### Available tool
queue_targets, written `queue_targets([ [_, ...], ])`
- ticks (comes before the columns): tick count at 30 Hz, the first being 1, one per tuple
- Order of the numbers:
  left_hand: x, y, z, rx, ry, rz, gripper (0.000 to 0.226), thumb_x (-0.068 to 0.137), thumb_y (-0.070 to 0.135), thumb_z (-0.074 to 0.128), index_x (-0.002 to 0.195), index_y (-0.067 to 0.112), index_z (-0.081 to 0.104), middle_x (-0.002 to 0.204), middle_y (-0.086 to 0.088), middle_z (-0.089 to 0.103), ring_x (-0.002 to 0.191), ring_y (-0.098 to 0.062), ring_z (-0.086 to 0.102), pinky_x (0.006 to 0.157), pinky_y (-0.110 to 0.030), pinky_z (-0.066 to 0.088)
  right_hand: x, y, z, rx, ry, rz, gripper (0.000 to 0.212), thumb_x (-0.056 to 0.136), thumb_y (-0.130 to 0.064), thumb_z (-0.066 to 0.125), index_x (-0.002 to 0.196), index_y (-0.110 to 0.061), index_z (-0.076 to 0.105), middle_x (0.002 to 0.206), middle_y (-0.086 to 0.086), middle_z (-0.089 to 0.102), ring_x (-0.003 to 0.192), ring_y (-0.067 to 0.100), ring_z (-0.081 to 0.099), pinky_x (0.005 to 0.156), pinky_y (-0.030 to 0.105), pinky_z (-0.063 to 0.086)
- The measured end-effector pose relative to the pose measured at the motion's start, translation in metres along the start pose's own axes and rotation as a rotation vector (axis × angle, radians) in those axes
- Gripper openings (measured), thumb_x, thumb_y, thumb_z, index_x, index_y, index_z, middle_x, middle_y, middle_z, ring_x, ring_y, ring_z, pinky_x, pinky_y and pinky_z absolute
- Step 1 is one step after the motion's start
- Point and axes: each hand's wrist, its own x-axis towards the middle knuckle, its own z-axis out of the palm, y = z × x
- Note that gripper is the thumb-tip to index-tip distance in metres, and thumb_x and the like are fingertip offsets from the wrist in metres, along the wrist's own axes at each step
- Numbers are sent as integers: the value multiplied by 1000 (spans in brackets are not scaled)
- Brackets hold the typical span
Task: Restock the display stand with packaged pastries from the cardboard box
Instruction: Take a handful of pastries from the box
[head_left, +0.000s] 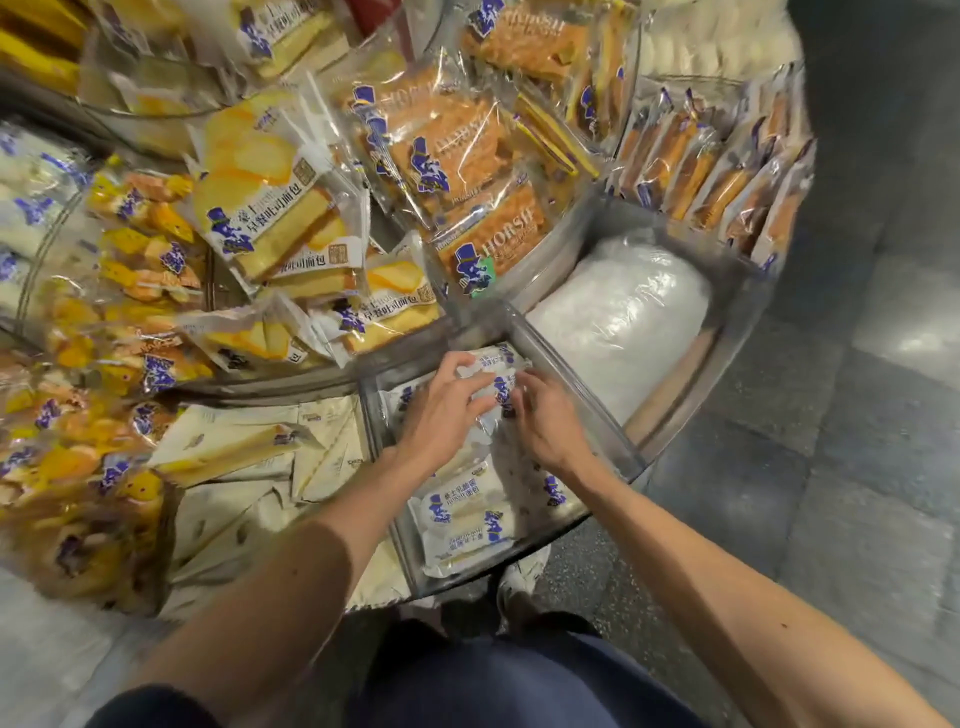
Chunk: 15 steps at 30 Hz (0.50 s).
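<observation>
The left hand (447, 410) lies over a white pack (491, 387), fingers bent round its top. The right hand (545, 423) grips the same pack's right edge with curled fingers. The pack sits at the far end of a clear compartment (587, 405) on the stand (675, 405). More white pastries (462, 519) lie nearer in that compartment. To the right, a plastic bag (623, 322) fills the next section. Toast packs (280, 223) are piled far left, with brown packs (467, 156) beyond.
</observation>
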Motion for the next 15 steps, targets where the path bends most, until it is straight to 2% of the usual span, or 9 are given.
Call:
queue_targets([
  [3, 1, -1, 2, 108, -10, -23, 37, 99, 35, 58, 134, 23, 61, 145, 2, 38, 103, -24, 62, 91, -40, 48, 7, 10, 5, -31, -66, -43, 74, 88, -56, 25, 134, -7, 56, 142, 14, 52, 126, 33, 52, 101, 47, 47],
  [4, 1, 1, 3, 131, -8, -26, 37, 99, 36, 56, 134, 24, 61, 146, 3, 38, 104, -25, 62, 91, -40, 48, 9, 17, 7, -30, -88, -60, 81, 84, -61, 25, 136, -7, 54, 142, 14, 52, 125, 33, 53, 100, 46, 48],
  [6, -1, 2, 3, 156, -10, -16, 37, 100, 37, 54, 135, 25, 60, 147, 3, 37, 104, -25, 62, 92, -42, 48, 7, 19, 3, -8, -87, -74, 83, 88, -67, 26, 134, -5, 55, 137, 16, 56, 120, 34, 56, 97, 42, 48],
  [8, -4, 3, 1, 155, -17, 4, 39, 101, 36, 53, 138, 23, 56, 149, 1, 35, 102, -24, 63, 94, -45, 48, 0, 9, -6, -5, -71, -79, 69, 99, -59, 31, 131, -3, 55, 131, 18, 60, 113, 35, 60, 91, 38, 47],
  [10, -11, 5, -3, 100, 6, 13, 42, 102, 33, 53, 141, 19, 53, 150, -2, 34, 92, -19, 63, 94, -45, 49, -7, 5, -14, -11, -48, -95, 41, 103, -26, 46, 134, -1, 53, 130, 19, 61, 114, 35, 59, 92, 34, 44],
  [11, -16, 6, -7, 59, 49, 13, 40, 102, 31, 52, 140, 18, 54, 146, -3, 37, 87, -17, 62, 90, -44, 50, -11, 1, -18, -6, -34, -121, 39, 101, -19, 47, 134, 0, 53, 129, 18, 61, 115, 33, 59, 92, 32, 43],
  [12, -22, 8, -12, 16, 111, 10, 35, 102, 31, 51, 135, 17, 56, 137, -3, 43, 83, -17, 61, 86, -44, 52, -17, -3, -21, 3, -19, -152, 42, 97, -22, 47, 132, 0, 55, 126, 15, 62, 112, 30, 60, 92, 31, 43],
  [14, -40, 12, -25, -68, 228, -4, 24, 103, 31, 50, 116, 15, 62, 107, -1, 55, 74, -17, 59, 76, -44, 53, -34, -14, -26, 8, 16, -218, 45, 92, -32, 45, 124, -3, 60, 116, 10, 65, 102, 25, 62, 88, 34, 48],
  [15, -52, 15, -34, -94, 267, -8, 21, 102, 32, 50, 104, 15, 62, 89, 3, 56, 67, -14, 56, 71, -43, 54, -43, -21, -26, 6, 28, -244, 38, 95, -32, 47, 119, -6, 62, 111, 8, 67, 96, 24, 63, 85, 37, 50],
])
